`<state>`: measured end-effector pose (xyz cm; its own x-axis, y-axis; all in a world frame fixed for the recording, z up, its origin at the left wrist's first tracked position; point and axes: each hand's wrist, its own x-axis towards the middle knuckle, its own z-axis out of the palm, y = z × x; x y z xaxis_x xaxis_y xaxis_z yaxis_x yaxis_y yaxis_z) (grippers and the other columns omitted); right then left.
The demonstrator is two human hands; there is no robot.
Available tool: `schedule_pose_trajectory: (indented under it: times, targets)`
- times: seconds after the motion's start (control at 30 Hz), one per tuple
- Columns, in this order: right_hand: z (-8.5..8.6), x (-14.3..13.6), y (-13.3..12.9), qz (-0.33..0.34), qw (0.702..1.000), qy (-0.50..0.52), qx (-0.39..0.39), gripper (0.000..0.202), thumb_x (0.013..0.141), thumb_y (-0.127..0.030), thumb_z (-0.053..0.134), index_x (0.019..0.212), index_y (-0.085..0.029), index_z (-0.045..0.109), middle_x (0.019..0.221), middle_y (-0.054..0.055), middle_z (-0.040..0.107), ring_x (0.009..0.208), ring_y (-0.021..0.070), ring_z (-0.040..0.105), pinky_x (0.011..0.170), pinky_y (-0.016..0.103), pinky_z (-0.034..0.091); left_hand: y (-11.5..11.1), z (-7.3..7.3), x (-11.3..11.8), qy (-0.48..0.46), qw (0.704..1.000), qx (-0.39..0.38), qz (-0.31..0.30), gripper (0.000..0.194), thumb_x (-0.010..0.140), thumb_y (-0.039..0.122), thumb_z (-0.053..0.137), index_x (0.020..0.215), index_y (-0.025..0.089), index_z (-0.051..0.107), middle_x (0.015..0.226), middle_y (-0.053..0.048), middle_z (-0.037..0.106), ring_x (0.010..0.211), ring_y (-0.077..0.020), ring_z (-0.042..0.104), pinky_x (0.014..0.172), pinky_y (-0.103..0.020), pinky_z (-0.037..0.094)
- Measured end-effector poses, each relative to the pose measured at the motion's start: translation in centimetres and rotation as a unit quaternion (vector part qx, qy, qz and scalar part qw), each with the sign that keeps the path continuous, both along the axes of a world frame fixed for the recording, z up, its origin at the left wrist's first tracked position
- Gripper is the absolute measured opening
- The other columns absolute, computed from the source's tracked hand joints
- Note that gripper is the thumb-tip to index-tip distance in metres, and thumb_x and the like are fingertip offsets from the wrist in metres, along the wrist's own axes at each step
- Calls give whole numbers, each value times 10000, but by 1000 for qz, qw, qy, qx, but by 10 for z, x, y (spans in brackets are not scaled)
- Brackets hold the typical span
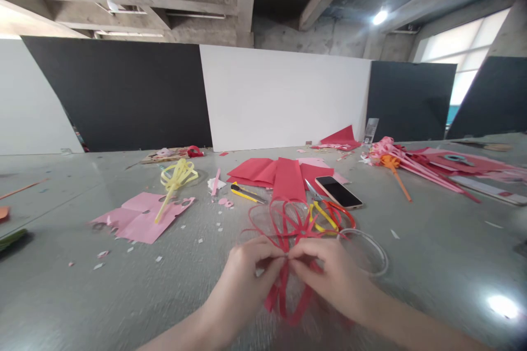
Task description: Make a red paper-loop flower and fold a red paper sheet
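Looped red paper strips [283,299] spread above and below my two hands over the grey table. My left hand [255,266] pinches their middle between thumb and fingers. Fingertips of my right hand [325,269] meet it there, closed on the same strips. Just beyond lie scissors [325,216] with yellow and red handles, partly behind the red loops. A phone [340,192] rests right of folded red paper [288,178]. To the right of my hands is a clear ring [381,255], perhaps a roll of tape or wire.
A yellow paper flower [178,178] lies on cut pink paper [142,216] at left. A yellow cutter [247,193] is near the centre. Pink paper flowers [389,153] and an orange one [393,167] lie right. White and black panels [288,98] stand behind.
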<state>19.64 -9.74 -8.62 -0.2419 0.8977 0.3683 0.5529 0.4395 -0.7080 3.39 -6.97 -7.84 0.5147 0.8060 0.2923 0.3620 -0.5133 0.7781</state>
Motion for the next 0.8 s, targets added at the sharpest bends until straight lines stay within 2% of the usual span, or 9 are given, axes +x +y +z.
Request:
schedule_pose_trajectory:
  times: [0.3, 0.47, 0.6, 0.8]
  targets:
    - [1, 0, 0, 1, 1000, 8, -13, 177, 774, -125, 494, 741, -193, 653, 696, -15, 659, 650, 121, 584, 582, 215, 446, 2, -1, 1, 1, 1000, -16, 4, 207, 775, 193, 454, 623, 166, 593, 614, -4, 533, 586, -125, 488, 534, -214, 391]
    - [4, 1, 0, 5, 999, 20, -34, 166, 786, -147, 499, 762, -195, 657, 714, -18, 663, 659, 116, 582, 583, 204, 441, 3, -2, 0, 15, 1000, -8, 16, 201, 787, 170, 442, 688, 167, 617, 596, 7, 536, 576, -120, 486, 523, -205, 376]
    - [5, 2, 0, 11, 998, 32, -48, 167, 792, -158, 495, 739, -195, 650, 705, -22, 658, 637, 107, 572, 566, 196, 432, 3, -1, -1, 18, 1000, 2, -3, 214, 789, 153, 448, 676, 171, 629, 622, 5, 554, 593, -116, 492, 547, -205, 380]
    - [6, 4, -1, 17, 998, 40, -51, 168, 798, -152, 488, 739, -187, 641, 685, -25, 644, 631, 99, 562, 570, 187, 426, 5, 2, -3, 11, 1000, -26, -13, 192, 773, 148, 474, 704, 175, 651, 637, 0, 569, 594, -120, 514, 550, -211, 387]
